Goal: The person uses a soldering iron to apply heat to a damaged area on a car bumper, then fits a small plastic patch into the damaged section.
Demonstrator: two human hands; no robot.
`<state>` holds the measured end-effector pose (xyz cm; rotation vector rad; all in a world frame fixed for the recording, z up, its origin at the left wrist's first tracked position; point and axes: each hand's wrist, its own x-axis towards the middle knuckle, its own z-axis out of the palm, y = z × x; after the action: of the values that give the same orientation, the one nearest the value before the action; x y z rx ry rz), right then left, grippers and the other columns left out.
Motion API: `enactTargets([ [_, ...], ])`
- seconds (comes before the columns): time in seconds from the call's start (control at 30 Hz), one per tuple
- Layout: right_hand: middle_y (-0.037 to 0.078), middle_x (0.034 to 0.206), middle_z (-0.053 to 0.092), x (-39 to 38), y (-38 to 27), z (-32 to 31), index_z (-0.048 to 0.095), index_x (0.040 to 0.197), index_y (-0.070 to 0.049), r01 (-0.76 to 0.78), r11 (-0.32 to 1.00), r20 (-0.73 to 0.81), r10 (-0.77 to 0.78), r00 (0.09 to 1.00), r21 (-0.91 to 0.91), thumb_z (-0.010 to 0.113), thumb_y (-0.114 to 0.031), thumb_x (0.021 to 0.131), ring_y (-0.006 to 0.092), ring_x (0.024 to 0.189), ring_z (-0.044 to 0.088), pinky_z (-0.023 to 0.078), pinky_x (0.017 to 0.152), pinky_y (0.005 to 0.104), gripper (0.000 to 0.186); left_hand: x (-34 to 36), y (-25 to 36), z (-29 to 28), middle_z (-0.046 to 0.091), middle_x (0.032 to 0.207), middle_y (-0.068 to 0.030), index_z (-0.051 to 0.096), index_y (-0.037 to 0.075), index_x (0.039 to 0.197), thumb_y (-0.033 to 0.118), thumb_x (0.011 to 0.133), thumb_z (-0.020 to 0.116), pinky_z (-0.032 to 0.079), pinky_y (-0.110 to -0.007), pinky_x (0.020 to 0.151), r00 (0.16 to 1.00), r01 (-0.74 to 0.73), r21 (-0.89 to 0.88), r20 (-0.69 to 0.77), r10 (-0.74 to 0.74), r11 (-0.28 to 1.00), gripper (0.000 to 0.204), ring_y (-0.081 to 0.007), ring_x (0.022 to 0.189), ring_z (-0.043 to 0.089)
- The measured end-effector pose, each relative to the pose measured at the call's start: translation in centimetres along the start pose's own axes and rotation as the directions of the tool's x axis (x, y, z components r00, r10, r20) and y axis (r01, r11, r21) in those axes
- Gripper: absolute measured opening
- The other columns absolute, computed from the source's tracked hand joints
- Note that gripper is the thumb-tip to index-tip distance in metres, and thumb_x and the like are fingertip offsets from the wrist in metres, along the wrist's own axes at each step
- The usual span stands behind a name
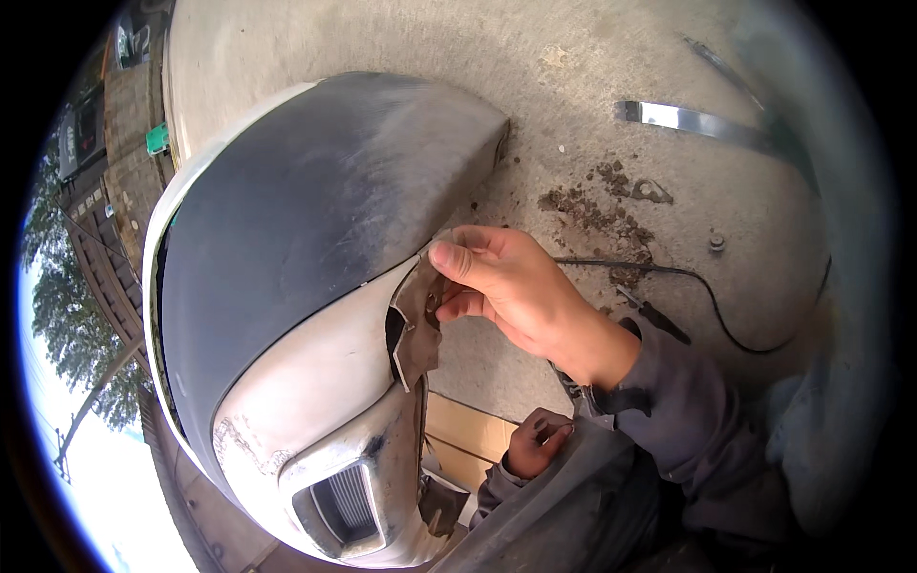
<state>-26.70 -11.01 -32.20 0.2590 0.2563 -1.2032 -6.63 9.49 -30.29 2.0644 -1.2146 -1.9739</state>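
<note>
My right hand grips the jagged, dirty inner edge of a large car bumper, thumb on top near the seam. The bumper's upper section is dark grey with pale scuffs; below it are a dirty white band and a recessed grille. Lower down, my left hand has curled fingers beside a dark grey surface; what they hold, if anything, I cannot make out.
On the concrete ground lie dirt crumbs, a bright metal strip, a dark cable, a dark-handled tool and a small metal piece. Cardboard shows beside the bumper. A wall and trees appear far left.
</note>
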Motion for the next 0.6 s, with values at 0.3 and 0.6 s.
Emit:
enactTargets([
  [0.3,0.003,0.079,0.057,-0.4,0.4,0.9,0.059,0.089,0.001,0.114,0.987,-0.095,-0.125,0.988,-0.114,0.063,-0.028,0.087,0.0104,0.067,0.056,0.049,0.062,0.0231,0.029,0.2,0.7,0.0,0.062,0.081,-0.004,0.06,0.0,0.089,0.004,0.084,0.063,0.047,-0.022,0.065,0.991,-0.092,0.1,0.104,0.082,0.991,0.007,-0.0067,0.073,0.055],
  [0.6,0.006,0.085,0.06,-1.2,0.3,0.9,0.058,0.092,0.001,0.185,0.973,0.012,-0.185,0.983,-0.137,0.068,-0.016,0.081,0.0121,0.076,0.057,0.048,0.068,0.024,0.022,0.2,-1.5,-0.5,0.06,0.076,-0.0008,0.06,0.002,0.089,0.006,0.083,0.065,0.043,-0.021,0.06,0.996,-0.046,0.02,0.075,0.045,0.999,0.008,-0.0047,0.066,0.05],
])
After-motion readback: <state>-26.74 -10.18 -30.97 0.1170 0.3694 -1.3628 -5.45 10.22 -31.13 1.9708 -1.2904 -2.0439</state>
